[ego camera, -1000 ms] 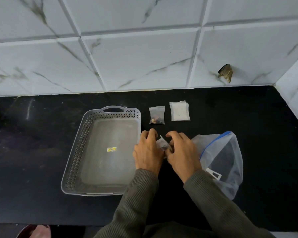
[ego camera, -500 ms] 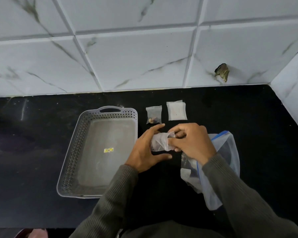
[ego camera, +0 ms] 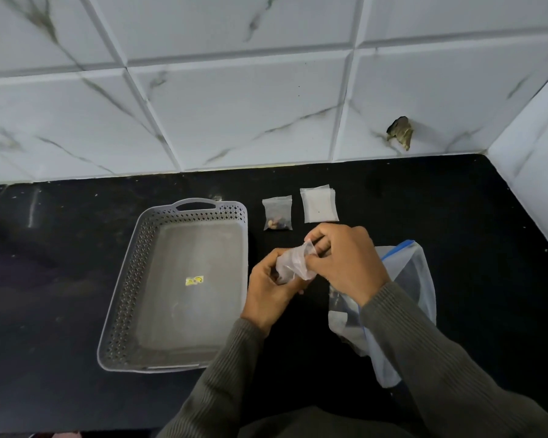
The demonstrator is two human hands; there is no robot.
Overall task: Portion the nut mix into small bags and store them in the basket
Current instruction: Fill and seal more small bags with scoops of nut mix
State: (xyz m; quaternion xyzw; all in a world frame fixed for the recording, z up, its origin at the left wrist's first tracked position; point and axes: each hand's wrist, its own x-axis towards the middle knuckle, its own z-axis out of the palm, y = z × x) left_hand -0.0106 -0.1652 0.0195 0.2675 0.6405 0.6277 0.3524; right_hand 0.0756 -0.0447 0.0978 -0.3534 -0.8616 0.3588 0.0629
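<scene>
One filled bag (ego camera: 277, 214) lies on the worktop above centre, none in the basket (ego camera: 130, 279) yet; left hand (ego camera: 271, 292) and right hand (ego camera: 345, 263) both pinch a second small bag (ego camera: 295, 263).

Both hands (ego camera: 345, 263) hold a small bag (ego camera: 295, 263) beside the basket (ego camera: 133, 279).

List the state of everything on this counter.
Grey perforated plastic basket: no bags inside.
Crumpled small clear bag: in both hands.
Left hand: grips it.
Right hand: pinches its top.
Small clear bag with nuts: lying flat.
Stack of small clear bags: empty.
Large blue-zip plastic bag: slumped.
</scene>
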